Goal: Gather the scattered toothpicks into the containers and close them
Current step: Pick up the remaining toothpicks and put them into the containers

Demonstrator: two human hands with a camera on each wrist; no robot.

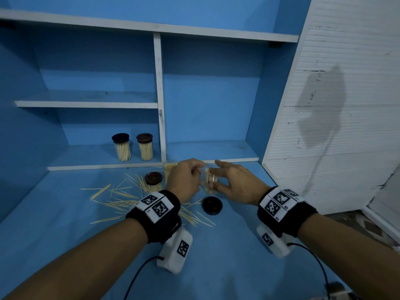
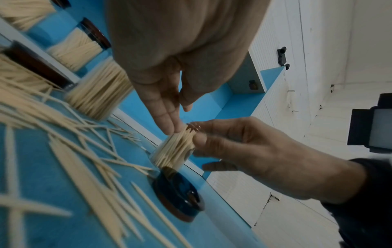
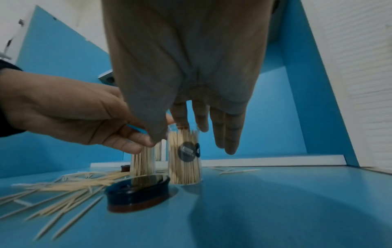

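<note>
Two clear round jars stand side by side on the lower left shelf (image 1: 104,163), at about eleven o'clock from the hands. The left shelf jar (image 1: 122,149) and the right shelf jar (image 1: 145,147) are each capped with a dark brown round lid and packed with pale wooden toothpicks standing upright.

On the smooth blue tabletop (image 1: 227,245) the loose toothpicks (image 1: 116,200) lie criss-crossed in a thin, pointed scatter at about nine o'clock from the hands. At its far edge a capped jar (image 1: 153,180) stands with a glossy brown lid on it. Just right of it an open jar (image 1: 170,171) is crammed full of sticks and has no lid.

The left hand (image 1: 184,180) reaches in with straight fingers; its fingertips (image 2: 169,127) touch the tops of the sticks in the middle jar (image 3: 184,156), a clear plastic cylinder with a dark round label, standing upright and uncapped. I cannot tell whether the fingers pinch any stick.

The right hand (image 1: 236,182) comes at the same jar from three o'clock, its thumb and forefinger curled against the rim and wall, the other fingers spread loosely.

A loose lid (image 1: 212,205), dark, round and shiny, lies upside down on the tabletop at six o'clock from that jar, just beside it.
</note>
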